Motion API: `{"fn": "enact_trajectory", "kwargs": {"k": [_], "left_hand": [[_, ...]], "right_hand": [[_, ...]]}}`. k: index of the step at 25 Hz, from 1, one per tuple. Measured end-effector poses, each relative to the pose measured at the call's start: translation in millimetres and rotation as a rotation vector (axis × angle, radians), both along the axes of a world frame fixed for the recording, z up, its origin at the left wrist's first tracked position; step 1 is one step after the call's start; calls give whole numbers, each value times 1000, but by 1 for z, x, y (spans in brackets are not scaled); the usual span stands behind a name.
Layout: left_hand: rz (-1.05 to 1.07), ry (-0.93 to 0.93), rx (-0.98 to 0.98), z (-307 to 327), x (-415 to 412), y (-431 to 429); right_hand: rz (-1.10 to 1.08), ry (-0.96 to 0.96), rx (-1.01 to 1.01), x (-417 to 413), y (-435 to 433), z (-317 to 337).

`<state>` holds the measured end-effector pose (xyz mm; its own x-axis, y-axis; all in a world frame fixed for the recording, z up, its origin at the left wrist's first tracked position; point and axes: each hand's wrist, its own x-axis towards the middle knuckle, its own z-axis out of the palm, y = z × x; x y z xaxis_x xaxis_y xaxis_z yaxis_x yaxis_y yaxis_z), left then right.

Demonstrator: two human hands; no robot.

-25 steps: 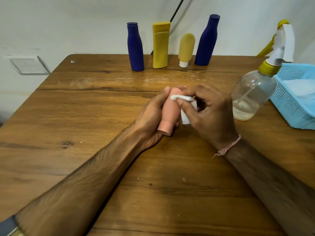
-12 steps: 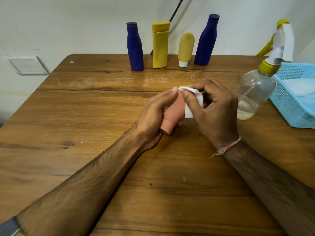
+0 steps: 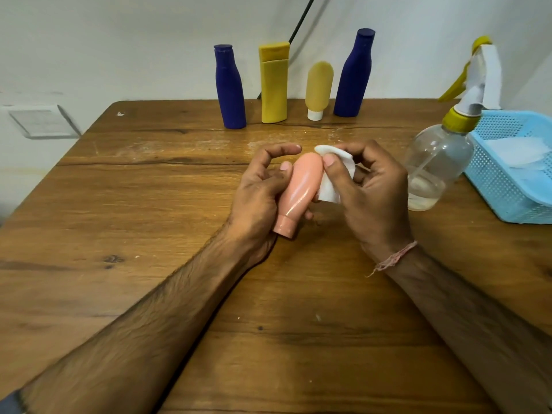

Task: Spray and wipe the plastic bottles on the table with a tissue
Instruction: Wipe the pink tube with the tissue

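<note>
At the middle of a wooden desk [image 3: 149, 204], a person's left hand [image 3: 260, 192] cradles a pink bottle [image 3: 300, 189] with its cap toward the near side. The grip is curled loosely around the body and the forefinger is lifted clear. The right hand [image 3: 373, 189] has a grip that pinches a folded white tissue [image 3: 334, 177] between thumb and fingers against the bottle's right side. A spray bottle [image 3: 436, 165] of clear liquid stands just right of the hands, beside a blue basket [image 3: 507, 198]. Along the far edge stand a dark blue bottle [image 3: 230, 88], a yellow bottle [image 3: 274, 85], a small tan tube [image 3: 319, 85] and a second blue bottle [image 3: 354, 76].
</note>
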<state>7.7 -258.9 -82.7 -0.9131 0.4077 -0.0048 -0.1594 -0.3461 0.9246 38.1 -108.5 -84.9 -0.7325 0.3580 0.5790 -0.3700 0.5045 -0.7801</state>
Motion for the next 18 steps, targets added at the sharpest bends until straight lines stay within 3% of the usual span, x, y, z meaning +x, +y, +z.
{"fn": "enact_trajectory", "kwargs": {"k": [3, 6, 11, 13, 18], "left_hand": [[-20, 93, -43, -2, 1, 2], [-20, 168, -59, -6, -1, 2], [22, -209, 288, -7, -13, -4], [33, -265, 331, -5, -13, -4], [4, -204, 115, -1, -1, 1]], "right_hand": [[89, -18, -119, 1, -8, 0], [86, 17, -43, 4, -12, 0], [223, 70, 342, 12, -21, -4], [237, 110, 468, 13, -19, -2], [-81, 139, 481, 2, 4, 6]]}}
